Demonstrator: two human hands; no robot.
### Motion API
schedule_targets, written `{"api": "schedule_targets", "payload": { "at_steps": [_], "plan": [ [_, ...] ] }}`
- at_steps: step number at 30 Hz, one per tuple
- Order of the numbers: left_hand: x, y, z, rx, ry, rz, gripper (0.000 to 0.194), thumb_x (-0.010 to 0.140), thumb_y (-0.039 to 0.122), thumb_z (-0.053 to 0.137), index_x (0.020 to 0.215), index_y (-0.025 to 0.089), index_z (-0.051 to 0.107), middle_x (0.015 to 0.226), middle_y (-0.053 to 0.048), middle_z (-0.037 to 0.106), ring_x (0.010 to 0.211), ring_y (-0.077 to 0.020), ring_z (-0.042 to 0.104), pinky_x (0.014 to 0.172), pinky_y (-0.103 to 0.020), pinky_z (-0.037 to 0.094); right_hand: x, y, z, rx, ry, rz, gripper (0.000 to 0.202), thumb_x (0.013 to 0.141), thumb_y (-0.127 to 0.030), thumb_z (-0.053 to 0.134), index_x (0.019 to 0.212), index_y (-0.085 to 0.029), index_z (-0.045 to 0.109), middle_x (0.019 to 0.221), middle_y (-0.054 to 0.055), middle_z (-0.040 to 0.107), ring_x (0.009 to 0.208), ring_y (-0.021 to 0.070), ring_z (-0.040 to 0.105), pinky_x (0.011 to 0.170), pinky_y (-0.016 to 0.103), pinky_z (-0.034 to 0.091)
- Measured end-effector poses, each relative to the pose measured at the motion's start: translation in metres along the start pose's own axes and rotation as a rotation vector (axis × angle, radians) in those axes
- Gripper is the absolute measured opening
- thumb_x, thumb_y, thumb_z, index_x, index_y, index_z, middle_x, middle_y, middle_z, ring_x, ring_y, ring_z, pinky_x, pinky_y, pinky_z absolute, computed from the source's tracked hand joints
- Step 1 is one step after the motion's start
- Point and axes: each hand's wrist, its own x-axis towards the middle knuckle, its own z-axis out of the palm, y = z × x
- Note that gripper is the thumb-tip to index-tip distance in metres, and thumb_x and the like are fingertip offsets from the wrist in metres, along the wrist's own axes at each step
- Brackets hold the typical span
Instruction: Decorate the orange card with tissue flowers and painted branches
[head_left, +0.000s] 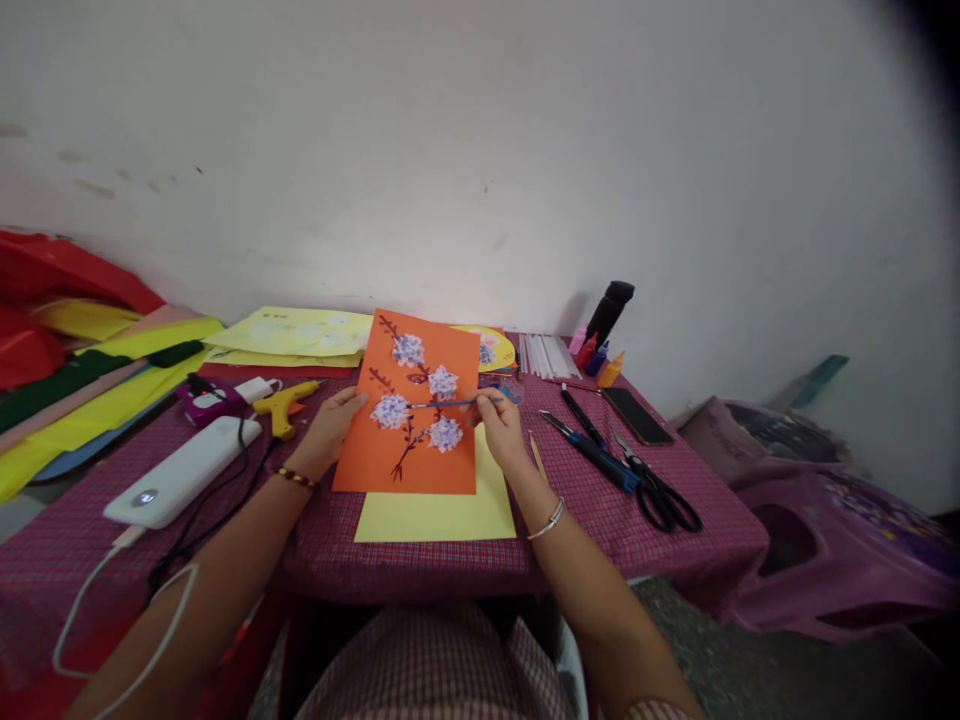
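Note:
My left hand (336, 425) grips the left edge of an orange sheet of paper (450, 475), holding it tilted up above the table. On the sheet are several purple-and-white flowers (390, 411) and dark painted stems with leaves. Between the fingers of my right hand (497, 425) is a thin blue paintbrush (450, 403), lying level across the sheet. Its tip is close to the flower at the left; whether it touches I cannot tell. A pale yellow sheet (442, 518) lies partly beneath the orange one.
To the left are a yellow glue gun (283, 405), a white power bank (184, 475) and cables. On the right lie a utility knife (596, 455), black-handled scissors (664, 495), a phone (637, 415) and small paint bottles (611, 370). Glue sticks (547, 357) lie at the back.

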Motion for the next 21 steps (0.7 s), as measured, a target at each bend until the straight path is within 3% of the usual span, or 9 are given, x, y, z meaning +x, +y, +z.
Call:
{"api": "schedule_targets", "payload": {
  "at_steps": [9, 16, 21],
  "plan": [
    [0.0016, -0.0018, -0.0008, 0.005, 0.006, 0.005, 0.029, 0.068, 0.021, 0.076, 0.096, 0.015, 0.07, 0.075, -0.005, 0.078, 0.059, -0.0202, 0.072, 0.052, -0.028, 0.059, -0.0029, -0.0026, 0.0048, -0.013, -0.078, 0.04, 0.026, 0.086, -0.048, 0.061, 0.082, -0.022, 0.065, 0.066, 0.0, 0.069, 0.052, 0.0145, 0.058, 0.051, 0.027, 0.046],
    [0.0026, -0.0026, -0.0022, 0.006, 0.005, 0.003, 0.031, 0.068, 0.023, 0.078, 0.097, 0.015, 0.071, 0.077, -0.005, 0.078, 0.061, -0.0204, 0.073, 0.055, -0.028, 0.06, -0.0001, -0.0013, -0.002, 0.014, 0.027, 0.012, 0.029, 0.087, -0.05, 0.06, 0.08, -0.023, 0.063, 0.062, -0.001, 0.064, 0.053, 0.0142, 0.057, 0.052, 0.027, 0.046],
    [0.0028, -0.003, -0.0031, 0.001, -0.002, 0.002, 0.036, 0.067, 0.023, 0.08, 0.1, 0.015, 0.071, 0.08, -0.006, 0.079, 0.067, -0.0225, 0.075, 0.062, -0.031, 0.063, -0.0011, -0.0003, -0.0006, 0.011, 0.028, 0.019, 0.028, 0.087, -0.049, 0.06, 0.079, -0.023, 0.062, 0.06, -0.002, 0.063, 0.053, 0.0143, 0.057, 0.052, 0.026, 0.046]
  ]
}}
